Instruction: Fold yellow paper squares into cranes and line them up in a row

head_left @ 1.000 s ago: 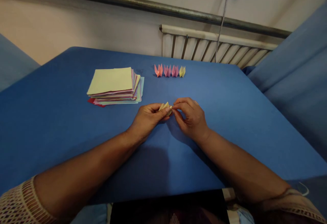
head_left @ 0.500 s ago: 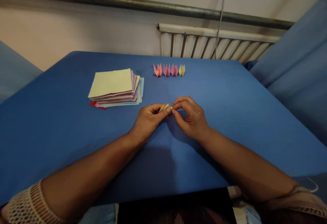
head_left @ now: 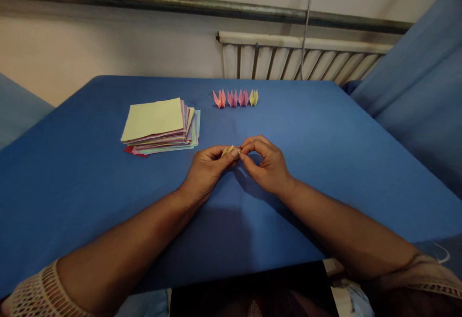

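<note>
A small piece of folded yellow paper (head_left: 230,150) is held between my two hands above the blue table, mostly covered by fingers. My left hand (head_left: 207,168) is closed on its left part, thumb on top. My right hand (head_left: 265,163) pinches its right tip between thumb and fingertips. Behind the hands, several folded paper cranes stand in a row: an orange-pink crane (head_left: 219,99), two pink ones beside it, and a yellow crane (head_left: 254,98) at the right end.
A thick stack of coloured paper sheets (head_left: 153,119), yellow on top, lies left of the hands. Blue cloth covers the table (head_left: 325,153). Beyond its far edge are a radiator (head_left: 265,52) and a wall pipe (head_left: 180,4). A blue curtain (head_left: 422,66) hangs at the right.
The view has shifted slightly, so the table things sit a little further left. Both hands keep their hold on the folded yellow paper, with the right fingertips still pinching its tip.
</note>
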`<move>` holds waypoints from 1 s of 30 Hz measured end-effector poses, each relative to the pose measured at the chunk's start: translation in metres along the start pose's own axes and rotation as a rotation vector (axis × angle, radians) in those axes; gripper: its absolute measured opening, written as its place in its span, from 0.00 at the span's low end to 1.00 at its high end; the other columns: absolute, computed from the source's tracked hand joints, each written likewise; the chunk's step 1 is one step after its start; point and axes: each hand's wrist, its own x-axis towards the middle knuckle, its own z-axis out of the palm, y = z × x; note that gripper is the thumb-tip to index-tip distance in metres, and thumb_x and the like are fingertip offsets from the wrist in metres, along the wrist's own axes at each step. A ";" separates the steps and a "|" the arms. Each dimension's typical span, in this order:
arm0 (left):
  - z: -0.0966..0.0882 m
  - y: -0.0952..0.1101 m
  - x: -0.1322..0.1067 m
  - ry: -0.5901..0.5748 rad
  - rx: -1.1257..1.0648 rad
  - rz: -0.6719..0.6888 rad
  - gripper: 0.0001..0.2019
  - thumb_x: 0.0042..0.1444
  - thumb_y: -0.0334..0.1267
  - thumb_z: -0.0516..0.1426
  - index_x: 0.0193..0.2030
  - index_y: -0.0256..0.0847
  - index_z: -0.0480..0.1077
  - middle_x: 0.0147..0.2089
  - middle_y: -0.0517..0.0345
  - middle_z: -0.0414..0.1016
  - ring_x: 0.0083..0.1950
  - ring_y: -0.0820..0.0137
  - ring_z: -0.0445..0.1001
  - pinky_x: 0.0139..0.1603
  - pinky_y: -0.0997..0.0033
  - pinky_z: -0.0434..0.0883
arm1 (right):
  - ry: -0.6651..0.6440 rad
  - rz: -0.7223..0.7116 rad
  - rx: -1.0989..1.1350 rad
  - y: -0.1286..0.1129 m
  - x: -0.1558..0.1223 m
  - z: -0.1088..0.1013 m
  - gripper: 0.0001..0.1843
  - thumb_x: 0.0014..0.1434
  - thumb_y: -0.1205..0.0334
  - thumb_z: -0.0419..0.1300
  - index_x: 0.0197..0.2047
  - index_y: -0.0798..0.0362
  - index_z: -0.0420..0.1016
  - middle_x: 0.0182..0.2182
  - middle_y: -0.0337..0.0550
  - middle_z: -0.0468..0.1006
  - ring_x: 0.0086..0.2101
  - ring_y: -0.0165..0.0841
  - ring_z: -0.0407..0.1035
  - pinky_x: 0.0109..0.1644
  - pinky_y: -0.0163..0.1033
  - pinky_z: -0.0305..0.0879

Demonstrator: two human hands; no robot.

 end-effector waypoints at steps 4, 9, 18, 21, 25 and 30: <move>0.002 0.001 -0.001 0.012 -0.029 -0.020 0.12 0.47 0.43 0.69 0.33 0.37 0.78 0.33 0.59 0.76 0.37 0.73 0.73 0.44 0.71 0.70 | 0.002 0.024 0.023 -0.002 0.001 0.001 0.06 0.56 0.70 0.58 0.31 0.49 0.69 0.35 0.40 0.76 0.38 0.32 0.72 0.46 0.42 0.70; 0.006 0.006 -0.003 0.019 -0.113 -0.074 0.12 0.45 0.42 0.70 0.30 0.37 0.76 0.34 0.59 0.76 0.38 0.74 0.73 0.45 0.73 0.71 | 0.004 0.043 0.065 0.001 0.000 0.004 0.06 0.56 0.70 0.58 0.30 0.49 0.69 0.33 0.39 0.75 0.37 0.32 0.72 0.45 0.41 0.70; 0.006 0.010 -0.006 0.008 -0.249 -0.162 0.12 0.46 0.42 0.70 0.34 0.39 0.78 0.36 0.60 0.76 0.39 0.75 0.74 0.41 0.76 0.74 | 0.002 0.188 0.073 0.006 -0.004 0.011 0.02 0.57 0.63 0.63 0.34 0.50 0.73 0.33 0.39 0.74 0.31 0.28 0.69 0.36 0.36 0.68; 0.007 0.010 -0.006 0.040 -0.225 -0.189 0.13 0.44 0.42 0.71 0.34 0.40 0.78 0.39 0.59 0.77 0.37 0.76 0.74 0.36 0.78 0.73 | 0.012 0.234 0.135 0.009 -0.002 0.013 0.03 0.58 0.63 0.62 0.31 0.50 0.73 0.32 0.38 0.74 0.30 0.28 0.69 0.34 0.35 0.67; 0.006 0.011 -0.003 0.043 -0.122 -0.131 0.14 0.44 0.43 0.70 0.37 0.40 0.80 0.37 0.58 0.77 0.34 0.75 0.73 0.30 0.79 0.69 | -0.025 0.259 0.207 0.014 -0.001 0.015 0.06 0.59 0.63 0.61 0.29 0.51 0.72 0.30 0.37 0.73 0.31 0.28 0.69 0.35 0.36 0.68; 0.002 0.007 0.000 0.033 0.003 -0.023 0.11 0.46 0.42 0.69 0.34 0.39 0.80 0.34 0.57 0.77 0.32 0.75 0.70 0.29 0.77 0.66 | -0.065 0.217 0.208 0.016 -0.001 0.013 0.07 0.60 0.64 0.60 0.29 0.50 0.70 0.30 0.37 0.72 0.32 0.29 0.68 0.37 0.38 0.67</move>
